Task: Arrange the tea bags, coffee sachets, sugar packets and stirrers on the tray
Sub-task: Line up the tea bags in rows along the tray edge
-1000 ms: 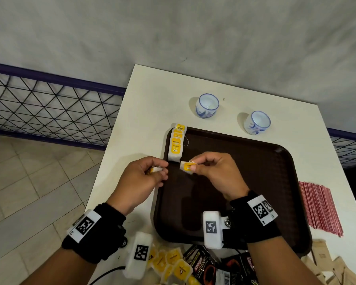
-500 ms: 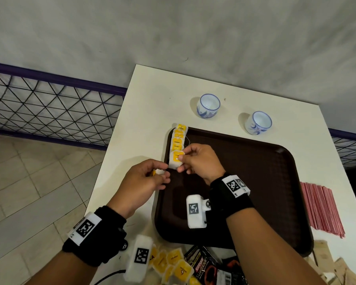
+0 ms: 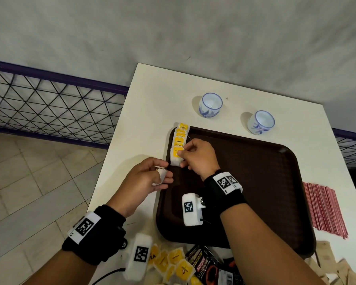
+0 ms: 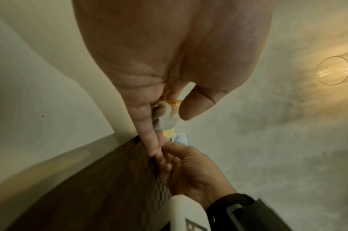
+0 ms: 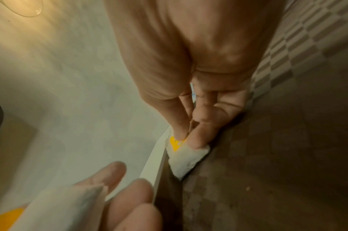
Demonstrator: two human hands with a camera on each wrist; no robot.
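Note:
A dark brown tray (image 3: 255,182) lies on the white table (image 3: 152,103). Along its far left edge runs a row of white tea bags with yellow tags (image 3: 180,135). My right hand (image 3: 193,155) pinches one more tea bag (image 3: 176,158) at the near end of that row, low over the tray rim; the right wrist view shows thumb and finger on its yellow tag (image 5: 176,144). My left hand (image 3: 150,177) hovers just left of the tray and grips another tea bag (image 3: 161,174) (image 4: 165,115) in curled fingers.
Two blue-and-white cups (image 3: 210,104) (image 3: 261,121) stand beyond the tray. Red stirrers (image 3: 325,210) lie to its right. Loose yellow tea bags (image 3: 173,264), black coffee sachets (image 3: 206,266) and brown packets (image 3: 337,266) are heaped at the near edge. The table's left edge drops to a tiled floor.
My right hand has carried its tea bag forward and left, from mid-air over the tray down to the near end of the row. The left hand has hardly moved.

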